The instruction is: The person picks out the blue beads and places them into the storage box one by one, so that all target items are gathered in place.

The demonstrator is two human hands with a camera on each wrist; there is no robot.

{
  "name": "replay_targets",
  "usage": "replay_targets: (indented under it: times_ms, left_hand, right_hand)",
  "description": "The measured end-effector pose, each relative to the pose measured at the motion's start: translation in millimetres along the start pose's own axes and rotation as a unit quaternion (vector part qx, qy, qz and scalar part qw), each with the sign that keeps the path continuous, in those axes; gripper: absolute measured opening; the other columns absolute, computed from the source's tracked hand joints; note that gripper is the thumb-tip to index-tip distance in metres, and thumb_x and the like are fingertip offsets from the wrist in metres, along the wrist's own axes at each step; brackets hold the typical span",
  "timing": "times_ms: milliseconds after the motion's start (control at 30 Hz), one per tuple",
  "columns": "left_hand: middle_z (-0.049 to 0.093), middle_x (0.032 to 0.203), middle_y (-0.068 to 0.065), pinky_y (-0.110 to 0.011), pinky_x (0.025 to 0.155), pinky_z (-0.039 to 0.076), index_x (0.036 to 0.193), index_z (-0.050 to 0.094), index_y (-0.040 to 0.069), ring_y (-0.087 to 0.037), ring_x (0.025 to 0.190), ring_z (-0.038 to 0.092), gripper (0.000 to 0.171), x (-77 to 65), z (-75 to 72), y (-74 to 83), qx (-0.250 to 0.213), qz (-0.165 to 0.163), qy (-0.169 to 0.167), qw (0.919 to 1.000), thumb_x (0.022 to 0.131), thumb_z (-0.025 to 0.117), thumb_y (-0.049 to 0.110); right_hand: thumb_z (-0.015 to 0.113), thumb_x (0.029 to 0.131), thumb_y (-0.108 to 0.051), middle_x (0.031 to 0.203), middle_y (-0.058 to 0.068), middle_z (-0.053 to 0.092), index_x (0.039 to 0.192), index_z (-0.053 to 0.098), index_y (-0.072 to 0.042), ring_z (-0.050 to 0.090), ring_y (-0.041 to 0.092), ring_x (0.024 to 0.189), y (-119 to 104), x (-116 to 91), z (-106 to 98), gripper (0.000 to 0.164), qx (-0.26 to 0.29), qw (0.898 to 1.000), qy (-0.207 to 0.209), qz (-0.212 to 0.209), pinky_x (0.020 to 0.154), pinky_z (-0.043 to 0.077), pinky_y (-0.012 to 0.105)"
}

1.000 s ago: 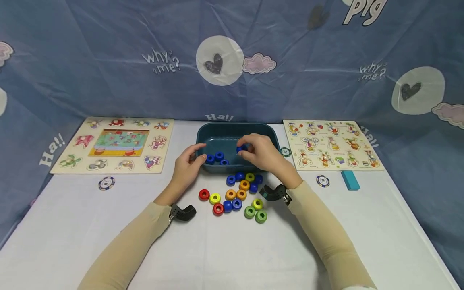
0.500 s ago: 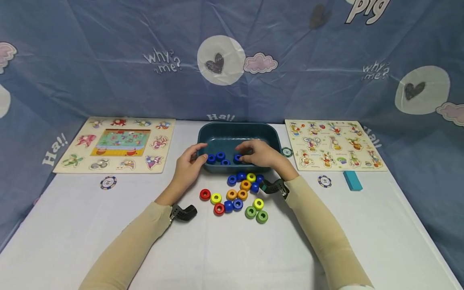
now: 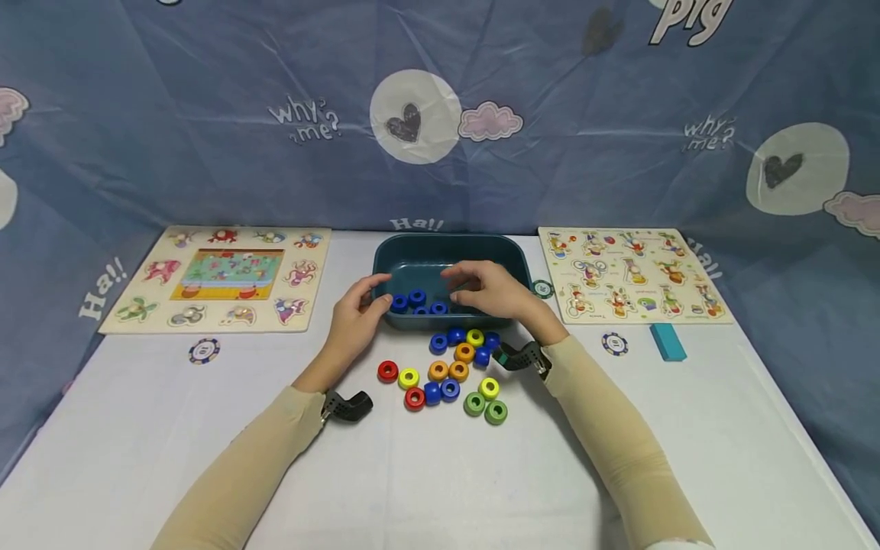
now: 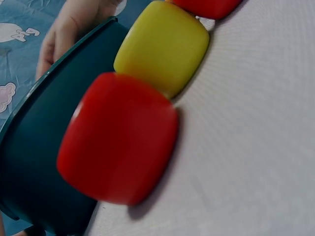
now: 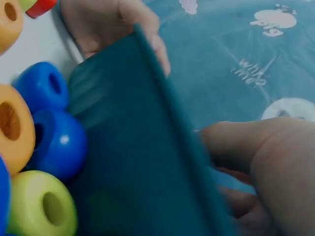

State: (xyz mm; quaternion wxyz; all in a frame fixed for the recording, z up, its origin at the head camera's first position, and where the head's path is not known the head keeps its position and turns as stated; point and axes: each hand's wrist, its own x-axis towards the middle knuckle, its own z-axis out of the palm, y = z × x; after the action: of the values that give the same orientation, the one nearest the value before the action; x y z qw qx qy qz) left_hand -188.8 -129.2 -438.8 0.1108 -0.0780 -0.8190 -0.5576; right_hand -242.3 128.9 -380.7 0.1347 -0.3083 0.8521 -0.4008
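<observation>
Tons of room between the right sleeve (image 3: 615,435) and the right edge of the counter (image 3: 736,443), up to the blue block (image 3: 667,342); beads (image 3: 432,393) crowd the tub (image 3: 447,321) out front though.

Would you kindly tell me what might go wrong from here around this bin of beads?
The right wrist camera appears near a loose blue bead in the head view, so drawing the right hand back might knock it.
That bead lies close beside an orange bead, so picking it up may nudge its neighbour.
The left hand is at the left end of the bin; a pull there could shift it into the loose beads in front.
</observation>
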Motion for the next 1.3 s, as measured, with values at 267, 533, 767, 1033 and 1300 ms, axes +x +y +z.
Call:
replay_targets:
  times_ms: [267,533,767,1033,1300]
  left_hand:
    - [0.06,0.131,-0.004,-0.018,0.066,0.038,0.13,0.06,0.016,-0.014,0.078,0.044,0.036,-0.7,-0.2,-1.4,0.001,0.003,0.002,1.0,0.094,0.06,0.015]
    - [0.058,0.134,-0.005,-0.014,0.075,0.041,0.13,0.06,0.014,-0.016,0.097,0.053,0.036,2.3,-1.8,-1.0,0.007,0.011,0.0,0.9999,0.094,0.059,0.015]
    - [0.057,0.137,-0.006,-0.015,0.077,0.042,0.131,0.059,0.014,-0.018,0.105,0.053,0.037,1.4,-0.9,-1.5,0.007,0.005,-0.004,1.0,0.094,0.059,0.016]
    - [0.057,0.135,-0.008,-0.017,0.071,0.041,0.132,0.059,0.014,-0.015,0.091,0.049,0.037,1.5,-1.4,0.4,0.009,0.003,-0.005,0.9999,0.095,0.058,0.015]
    - [0.059,0.131,-0.005,-0.018,0.067,0.039,0.13,0.06,0.015,-0.015,0.082,0.046,0.036,0.8,-0.1,-1.7,0.001,-0.001,-0.004,1.0,0.094,0.059,0.016]
  right_hand:
    - [0.063,0.092,-0.01,0.114,0.013,0.07,0.12,0.067,-0.008,0.067,0.015,0.083,-31,-34,-7,0.028,-0.03,0.991,0.084,-0.097,0.072,0.055,0.03]
    - [0.065,0.091,-0.014,0.101,0.006,0.074,0.111,0.072,-0.006,0.061,0.006,0.07,-42,-54,3,0.022,-0.116,0.988,-0.009,-0.101,0.064,0.051,0.021]
    - [0.064,0.093,-0.022,0.094,0.007,0.071,0.129,0.062,-0.004,0.048,0.009,0.056,-58,-58,26,0.04,-0.229,0.97,-0.084,-0.009,0.055,0.042,0.023]
    - [0.063,0.094,-0.018,0.094,0.01,0.062,0.113,0.068,-0.003,0.057,0.015,0.069,-65,-57,57,0.024,-0.372,0.928,-0.02,-0.003,0.063,0.054,0.03]
    - [0.064,0.092,-0.014,0.085,0.006,0.06,0.101,0.072,-0.005,0.055,0.013,0.067,-59,-54,67,0.016,-0.397,0.918,0.005,-0.019,0.061,0.052,0.026]
